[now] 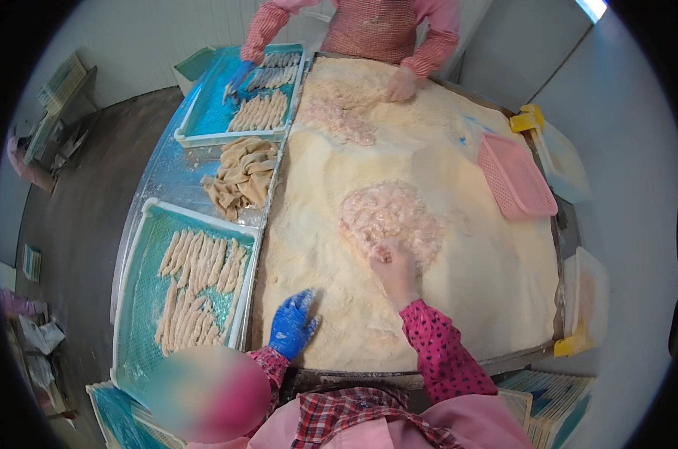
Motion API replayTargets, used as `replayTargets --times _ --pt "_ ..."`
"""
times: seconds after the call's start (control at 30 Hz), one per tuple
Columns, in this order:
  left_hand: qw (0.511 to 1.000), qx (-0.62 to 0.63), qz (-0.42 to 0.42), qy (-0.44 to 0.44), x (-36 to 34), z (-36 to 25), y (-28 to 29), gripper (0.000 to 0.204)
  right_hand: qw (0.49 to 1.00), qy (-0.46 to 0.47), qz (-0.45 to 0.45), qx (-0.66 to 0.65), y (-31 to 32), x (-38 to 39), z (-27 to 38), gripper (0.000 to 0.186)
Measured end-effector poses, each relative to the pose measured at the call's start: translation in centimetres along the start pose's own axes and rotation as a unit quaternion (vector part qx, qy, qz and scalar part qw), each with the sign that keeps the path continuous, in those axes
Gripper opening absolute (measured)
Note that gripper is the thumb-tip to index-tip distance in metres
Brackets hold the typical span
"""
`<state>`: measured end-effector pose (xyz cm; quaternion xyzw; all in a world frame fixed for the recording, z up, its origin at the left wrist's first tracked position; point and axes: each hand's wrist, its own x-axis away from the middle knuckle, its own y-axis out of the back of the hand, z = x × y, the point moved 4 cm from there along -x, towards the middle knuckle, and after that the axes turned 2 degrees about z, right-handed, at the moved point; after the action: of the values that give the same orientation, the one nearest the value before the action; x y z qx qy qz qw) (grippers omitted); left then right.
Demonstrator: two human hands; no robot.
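One head-worn fisheye view from close above, downward over the whole table [168,179]

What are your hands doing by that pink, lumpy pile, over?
Blue-gloved left hand: open, over pale, loose powder. Right hand: at near edge of glossy, lumpy pink pile, grip unclear. Pink perforated plastic basket: off right, apart from both.

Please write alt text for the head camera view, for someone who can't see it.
A person's right hand curls at a heap of raw pinkish meat pieces on a broad bed of pale powder; the blue-gloved left hand is open nearby. At left, a white-rimmed teal tray holds coated strips; opposite stands a co-worker.
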<state>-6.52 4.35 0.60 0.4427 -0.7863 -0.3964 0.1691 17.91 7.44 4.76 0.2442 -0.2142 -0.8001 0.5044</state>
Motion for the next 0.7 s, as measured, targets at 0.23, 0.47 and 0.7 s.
replayTargets --times 0.23,0.47,0.7 --pt "0.988 -0.041 -0.085 0.121 0.3 3.6 1.9 0.038 0.962 0.151 0.228 0.022 2.3 9.3 4.8 0.034" --pt "0.992 0.120 -0.006 0.043 -2.2 -5.5 -5.4 0.053 0.951 -0.022 0.191 0.244 3.9 14.0 -4.9 0.044" --pt "0.858 0.484 0.032 0.170 -2.3 -2.9 -8.8 0.051 0.992 -0.070 0.091 0.049 0.5 12.6 -1.3 0.036"
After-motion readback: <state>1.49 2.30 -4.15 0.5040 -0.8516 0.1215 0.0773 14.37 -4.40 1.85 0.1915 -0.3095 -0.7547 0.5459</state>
